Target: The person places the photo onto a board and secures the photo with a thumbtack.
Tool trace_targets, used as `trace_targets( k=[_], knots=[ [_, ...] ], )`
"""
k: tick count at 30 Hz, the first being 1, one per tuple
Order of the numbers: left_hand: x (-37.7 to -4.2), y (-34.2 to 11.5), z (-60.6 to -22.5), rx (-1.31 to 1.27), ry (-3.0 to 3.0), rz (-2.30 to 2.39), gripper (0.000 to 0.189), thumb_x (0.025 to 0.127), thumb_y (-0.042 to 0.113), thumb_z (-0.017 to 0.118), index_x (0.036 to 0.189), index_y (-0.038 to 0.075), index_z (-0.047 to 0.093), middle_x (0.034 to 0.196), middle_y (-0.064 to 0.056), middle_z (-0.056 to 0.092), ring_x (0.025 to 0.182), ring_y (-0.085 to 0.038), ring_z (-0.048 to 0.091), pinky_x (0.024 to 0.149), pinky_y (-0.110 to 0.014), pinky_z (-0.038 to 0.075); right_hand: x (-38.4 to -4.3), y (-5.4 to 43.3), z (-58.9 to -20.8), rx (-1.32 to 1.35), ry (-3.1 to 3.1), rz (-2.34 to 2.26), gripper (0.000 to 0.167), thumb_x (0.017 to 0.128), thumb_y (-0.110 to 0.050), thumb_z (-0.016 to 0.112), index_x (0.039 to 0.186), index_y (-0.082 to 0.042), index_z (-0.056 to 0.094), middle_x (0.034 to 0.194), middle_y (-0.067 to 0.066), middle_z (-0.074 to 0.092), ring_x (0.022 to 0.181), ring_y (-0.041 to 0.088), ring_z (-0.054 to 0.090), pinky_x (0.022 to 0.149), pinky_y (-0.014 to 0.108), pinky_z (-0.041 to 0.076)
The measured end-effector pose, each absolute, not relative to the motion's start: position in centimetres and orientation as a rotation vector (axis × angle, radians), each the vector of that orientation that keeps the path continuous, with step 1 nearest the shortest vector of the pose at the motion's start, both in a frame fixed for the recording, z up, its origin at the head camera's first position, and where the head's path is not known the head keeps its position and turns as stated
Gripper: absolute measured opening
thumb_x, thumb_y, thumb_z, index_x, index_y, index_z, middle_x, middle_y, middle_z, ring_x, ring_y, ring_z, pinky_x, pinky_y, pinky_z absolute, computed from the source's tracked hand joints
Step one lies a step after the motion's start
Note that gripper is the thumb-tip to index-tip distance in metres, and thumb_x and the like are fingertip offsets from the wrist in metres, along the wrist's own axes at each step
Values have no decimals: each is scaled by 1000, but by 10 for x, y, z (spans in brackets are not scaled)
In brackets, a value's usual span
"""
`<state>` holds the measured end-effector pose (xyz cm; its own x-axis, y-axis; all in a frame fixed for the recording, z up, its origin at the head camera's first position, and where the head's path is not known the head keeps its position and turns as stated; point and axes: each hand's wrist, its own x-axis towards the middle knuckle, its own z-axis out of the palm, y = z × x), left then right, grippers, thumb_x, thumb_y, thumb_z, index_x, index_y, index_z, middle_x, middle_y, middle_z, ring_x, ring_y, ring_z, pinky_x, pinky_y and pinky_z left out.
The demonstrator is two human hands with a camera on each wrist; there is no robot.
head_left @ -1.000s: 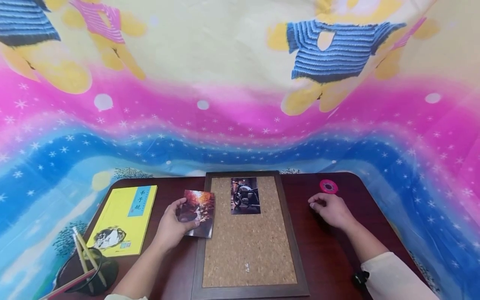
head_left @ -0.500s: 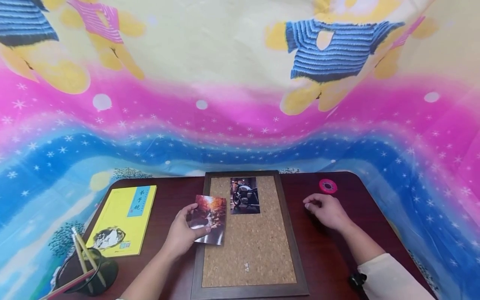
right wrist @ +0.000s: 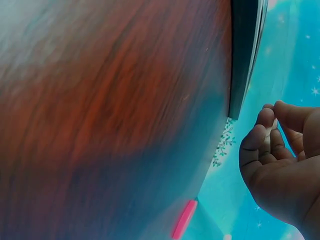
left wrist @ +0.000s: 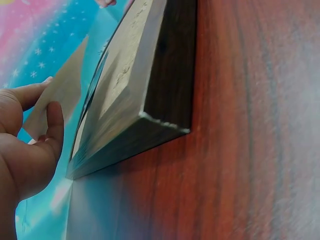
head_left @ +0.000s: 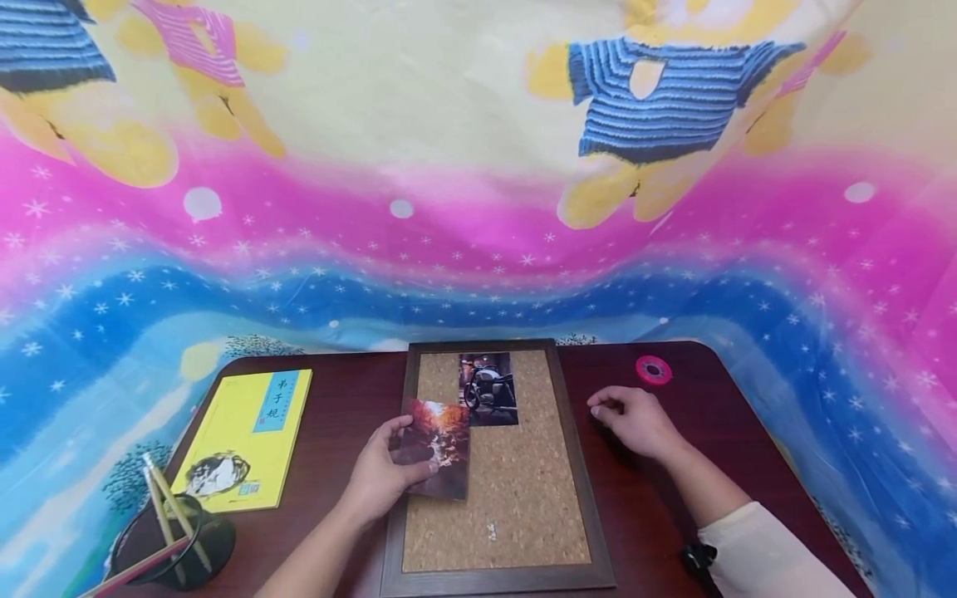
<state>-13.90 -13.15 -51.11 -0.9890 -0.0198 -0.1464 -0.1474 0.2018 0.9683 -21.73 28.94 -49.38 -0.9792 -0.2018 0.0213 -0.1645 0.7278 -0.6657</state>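
Photos, total: 2, one in hand, one on cork.
Autumn photo (head_left: pixel 447 444): 1; held above the left part of the board (head_left: pixel 534 498), overlapping in the head view the lower left corner of the bike photo (head_left: pixel 489 386); apart from the board in the left wrist view.
Left hand (head_left: pixel 385 473): 1; pinching the autumn photo by its left side, with thumb across the printed face and fingertip at the upper left edge.
Bike photo: 1; lying near the far end of the board.
Board: 1; cork within a dark frame, flat on the table (head_left: pixel 351 390).
White mark (head_left: pixel 491 531): 1; on the near part of the cork, too small to read.
Right hand (head_left: pixel 631 419): 1; to the right of the board, with fingers curled and thumb pressed to a fingertip; contact with table, cannot tell.
Sleeve (head_left: pixel 763 556): 1 in sight, pale, on the right arm.
Pink ring (head_left: pixel 641 371): 1; just beyond the right hand, on the table.
Book (head_left: pixel 247 440): 1; yellow, at table left.
Cup (head_left: pixel 219 544): 1; dark, at the near left, just beside the book.
Pencils (head_left: pixel 160 507): 3; two yellow, one red, all leaning in the cup.
Backdrop (head_left: pixel 478 208): 1; printed with figures in striped tops, four at least partly visible.
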Motion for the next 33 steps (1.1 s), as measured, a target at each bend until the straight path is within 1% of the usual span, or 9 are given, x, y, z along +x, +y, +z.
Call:
trace_targets(
  k=[3, 12, 17, 24, 30, 33],
  knots=[
    [-137, -127, -513, -156, 2343, 1920, 87, 72, 9, 94, 148, 8, 50, 138, -21, 49, 114, -35, 61, 72, -35, 61, -218, 285, -494, -305, 2865, -1100, 13, 99, -15, 70, 111, -12, 76, 89, 3, 73, 71, 16, 63, 64, 34, 52],
    [-131, -115, -516, -92, 2229, 1986, 89, 72, 5, 92, 148, 2, 47, 137, -24, 47, 99, -27, 66, 68, -37, 62, -220, 270, -495, -353, 2862, -1123, 13, 98, -15, 71, 110, -12, 77, 88, 3, 74, 70, 15, 63, 63, 33, 51],
    [-127, -109, -518, -49, 2176, 1998, 86, 76, 6, 90, 148, -2, 44, 135, -26, 45, 93, -23, 69, 66, -37, 62, -221, 261, -493, -354, 2848, -1138, 12, 98, -15, 72, 109, -13, 77, 89, 4, 74, 70, 16, 63, 62, 34, 52],
    [-124, -103, -518, -12, 2210, 1970, 82, 79, 7, 88, 147, -6, 44, 134, -27, 46, 87, -22, 68, 61, -36, 61, -222, 243, -491, -360, 2839, -1144, 12, 98, -16, 72, 108, -13, 77, 88, -1, 72, 71, 16, 61, 62, 34, 52],
    [-121, -97, -520, 44, 2125, 2019, 71, 85, 0, 79, 145, -11, 42, 127, -25, 42, 83, -23, 70, 64, -37, 62, -222, 229, -492, -405, 2839, -1141, 11, 97, -16, 74, 106, -12, 78, 84, -6, 70, 70, 14, 59, 62, 32, 49],
    [-119, -96, -520, 104, 2233, 1926, 69, 84, 3, 81, 142, -11, 46, 122, -21, 47, 79, -20, 68, 64, -33, 61, -221, 224, -492, -408, 2832, -1149, 9, 96, -15, 74, 104, -12, 77, 84, -6, 70, 71, 14, 58, 63, 32, 49]
  ],
)
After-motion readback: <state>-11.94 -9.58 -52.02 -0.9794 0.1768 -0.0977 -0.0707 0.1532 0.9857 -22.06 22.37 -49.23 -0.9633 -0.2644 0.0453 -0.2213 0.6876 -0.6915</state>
